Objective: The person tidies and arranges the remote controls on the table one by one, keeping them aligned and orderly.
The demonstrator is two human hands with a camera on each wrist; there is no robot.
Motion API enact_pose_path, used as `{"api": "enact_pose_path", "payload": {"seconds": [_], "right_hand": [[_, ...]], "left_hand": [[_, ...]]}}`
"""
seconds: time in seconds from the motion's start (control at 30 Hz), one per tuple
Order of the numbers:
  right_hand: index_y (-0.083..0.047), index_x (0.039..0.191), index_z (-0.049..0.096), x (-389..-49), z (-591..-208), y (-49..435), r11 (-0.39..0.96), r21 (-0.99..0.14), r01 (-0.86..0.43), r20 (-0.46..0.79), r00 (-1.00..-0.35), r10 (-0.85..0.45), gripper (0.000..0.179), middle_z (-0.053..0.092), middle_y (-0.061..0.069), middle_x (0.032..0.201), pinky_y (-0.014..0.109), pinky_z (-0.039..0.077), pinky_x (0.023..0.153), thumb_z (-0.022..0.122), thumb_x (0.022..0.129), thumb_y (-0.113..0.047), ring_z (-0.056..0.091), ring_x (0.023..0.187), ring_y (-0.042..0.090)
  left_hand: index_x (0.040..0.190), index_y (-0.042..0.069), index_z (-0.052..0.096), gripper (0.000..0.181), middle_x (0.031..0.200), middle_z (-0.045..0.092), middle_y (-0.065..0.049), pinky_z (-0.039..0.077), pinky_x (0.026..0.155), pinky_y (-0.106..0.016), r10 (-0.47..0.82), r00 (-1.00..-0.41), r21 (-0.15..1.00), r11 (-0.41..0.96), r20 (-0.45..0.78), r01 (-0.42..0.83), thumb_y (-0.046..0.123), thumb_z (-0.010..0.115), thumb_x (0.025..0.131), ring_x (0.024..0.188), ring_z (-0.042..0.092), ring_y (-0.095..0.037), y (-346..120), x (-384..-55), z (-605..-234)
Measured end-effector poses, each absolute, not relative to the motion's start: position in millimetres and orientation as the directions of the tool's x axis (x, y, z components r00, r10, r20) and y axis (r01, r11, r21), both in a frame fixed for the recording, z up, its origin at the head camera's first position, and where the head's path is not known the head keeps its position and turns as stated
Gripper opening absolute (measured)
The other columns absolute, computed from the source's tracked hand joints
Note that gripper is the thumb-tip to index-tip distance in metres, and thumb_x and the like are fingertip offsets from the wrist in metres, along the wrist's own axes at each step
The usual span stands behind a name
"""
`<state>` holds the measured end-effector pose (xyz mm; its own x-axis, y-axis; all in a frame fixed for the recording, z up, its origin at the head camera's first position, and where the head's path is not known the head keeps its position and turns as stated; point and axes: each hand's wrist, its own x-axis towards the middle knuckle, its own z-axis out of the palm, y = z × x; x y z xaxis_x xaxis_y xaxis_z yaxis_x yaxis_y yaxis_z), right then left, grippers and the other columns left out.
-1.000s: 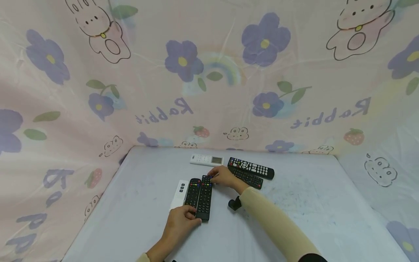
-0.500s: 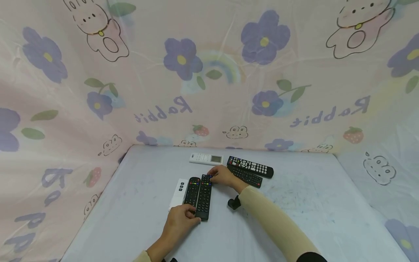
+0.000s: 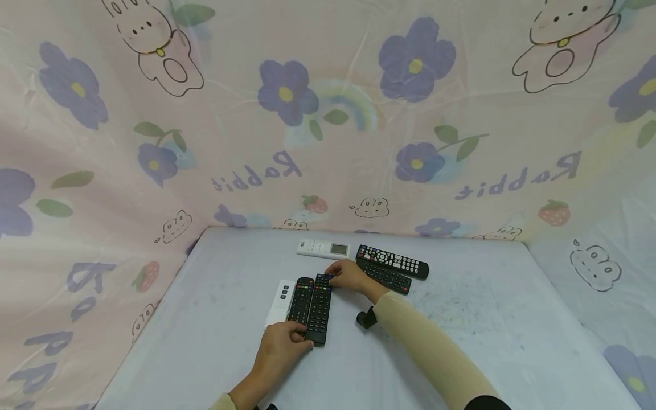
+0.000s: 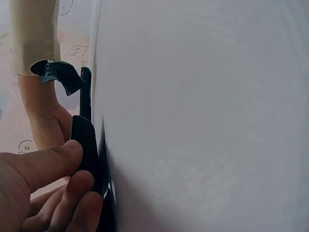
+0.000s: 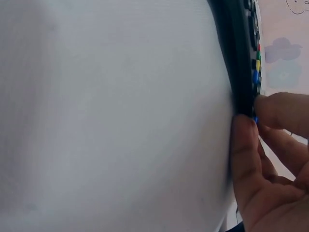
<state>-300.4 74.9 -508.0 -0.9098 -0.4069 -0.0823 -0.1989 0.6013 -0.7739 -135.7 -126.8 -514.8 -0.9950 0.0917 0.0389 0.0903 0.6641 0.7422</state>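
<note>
A long black remote control (image 3: 320, 313) lies lengthwise on the white table, its colored buttons toward the far end. My left hand (image 3: 279, 353) pinches its near end, and the left wrist view shows the thumb (image 4: 72, 153) against the black end with the other fingers curled beside it. At the far right corner, my right hand (image 3: 351, 276) grips the same remote between thumb and fingers, as the right wrist view confirms. Close along its left side lies a rounded black remote (image 3: 301, 302), its near end hidden by the left hand. Left of that is a slim white remote (image 3: 280, 304).
Toward the back lies a white remote with a display (image 3: 323, 249). A black remote with white buttons (image 3: 393, 262) and another black remote (image 3: 389, 279) lie at an angle behind the right hand. A patterned curtain (image 3: 333, 171) rises behind the table (image 3: 487, 330).
</note>
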Motion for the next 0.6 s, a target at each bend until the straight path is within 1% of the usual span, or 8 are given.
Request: {"api": "enact_pose_path", "payload": {"seconds": [0.17, 0.2, 0.27, 0.6], "right_hand": [[-0.001, 0.106, 0.07, -299.2, -507.3, 74.3, 0.594, -0.777, -0.209, -0.069, -0.909, -0.41, 0.025, 0.071, 0.008, 0.102, 0.03, 0.054, 0.08, 0.07, 0.082, -0.003, 0.063, 0.09, 0.015], [-0.001, 0.106, 0.07, -298.7, -506.5, 74.3, 0.589, -0.781, -0.207, -0.07, -0.908, -0.413, 0.025, 0.071, 0.01, 0.103, 0.033, 0.054, 0.081, 0.07, 0.082, -0.002, 0.064, 0.092, 0.018], [-0.001, 0.107, 0.07, -298.2, -506.4, 74.0, 0.587, -0.783, -0.204, -0.071, -0.909, -0.41, 0.025, 0.07, 0.01, 0.103, 0.032, 0.054, 0.08, 0.07, 0.081, -0.002, 0.064, 0.091, 0.017], [-0.001, 0.107, 0.07, -297.4, -506.7, 73.9, 0.597, -0.776, -0.205, -0.075, -0.909, -0.41, 0.025, 0.07, 0.01, 0.104, 0.033, 0.054, 0.082, 0.07, 0.082, -0.002, 0.064, 0.093, 0.018]], "left_hand": [[0.094, 0.006, 0.074, 0.029, 0.062, 0.07, 0.009, 0.049, 0.058, -0.018, 0.086, -0.995, 0.746, 0.661, 0.039, 0.087, 0.019, 0.084, 0.069, 0.065, 0.065, 0.0, -127.1, -136.0, -515.6], [0.093, 0.006, 0.074, 0.029, 0.063, 0.071, 0.009, 0.049, 0.058, -0.018, 0.084, -0.996, 0.745, 0.661, 0.04, 0.086, 0.019, 0.084, 0.069, 0.065, 0.065, 0.0, -127.1, -136.0, -515.6], [0.094, 0.006, 0.074, 0.03, 0.063, 0.071, 0.009, 0.049, 0.058, -0.018, 0.081, -0.996, 0.742, 0.665, 0.041, 0.084, 0.019, 0.084, 0.069, 0.065, 0.065, 0.0, -127.0, -136.0, -515.5], [0.098, 0.008, 0.072, 0.033, 0.059, 0.067, 0.011, 0.048, 0.058, -0.019, 0.068, -0.997, 0.726, 0.684, 0.037, 0.074, 0.019, 0.084, 0.069, 0.059, 0.06, 0.002, -126.1, -134.3, -514.1]]}}
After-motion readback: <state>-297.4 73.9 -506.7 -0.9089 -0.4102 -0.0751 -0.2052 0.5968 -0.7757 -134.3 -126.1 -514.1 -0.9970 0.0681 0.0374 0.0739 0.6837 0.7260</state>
